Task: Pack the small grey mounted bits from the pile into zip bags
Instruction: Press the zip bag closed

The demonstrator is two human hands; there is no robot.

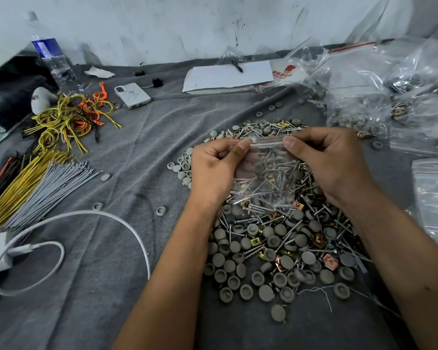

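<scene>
Head view, pile (276, 248): we judge the bits small, hard and prone to roll, lying mid-cloth toward its right edge.
Zip bag (263, 178): thin, slippery; best held at its top strip.
Hands: our left hand (213, 170) and right hand (331, 160) both pinch that strip above the pile.

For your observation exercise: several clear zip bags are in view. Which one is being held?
The zip bag over the pile, pinched at its top strip by the left hand and right hand; the others lie untouched at right.

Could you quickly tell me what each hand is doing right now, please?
Left hand: pinching the top strip of the zip bag at its left end.
Right hand: pinching the same strip at its right end.
</scene>
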